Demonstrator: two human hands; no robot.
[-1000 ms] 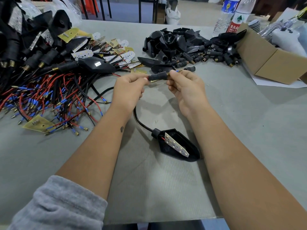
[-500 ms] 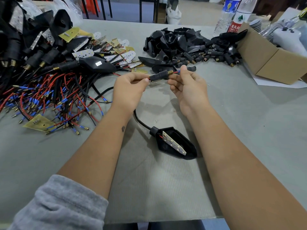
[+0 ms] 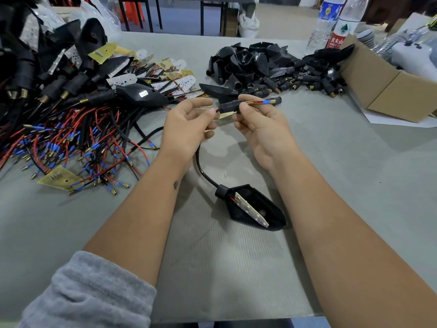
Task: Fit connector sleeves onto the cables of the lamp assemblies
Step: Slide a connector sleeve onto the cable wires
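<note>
Connector sleeve [image 3: 228,107]: black, short, held above the surface, threaded on the red-and-black wires; brass threaded end toward the right hand.
Wire ends [image 3: 262,102]: red lead with blue crimp and brass tip sticking out past the right-hand fingers.
Left hand [image 3: 186,125]: pinches the wires just left of the sleeve.
Right hand [image 3: 262,129]: thumb and fingers grip the sleeve.
Cable [image 3: 203,169]: black, curving down from the left hand to the lamp housing [image 3: 255,209].
Lamp housing: lies between the forearms, white LED strip facing up.
Surface [image 3: 354,174]: grey; bare stretch to the right and near edge.
Left pile [image 3: 71,129]: wired assemblies, near the left hand.
Far pile [image 3: 260,65]: black housings and sleeves.
Cardboard box [image 3: 383,91]: far right.
</note>
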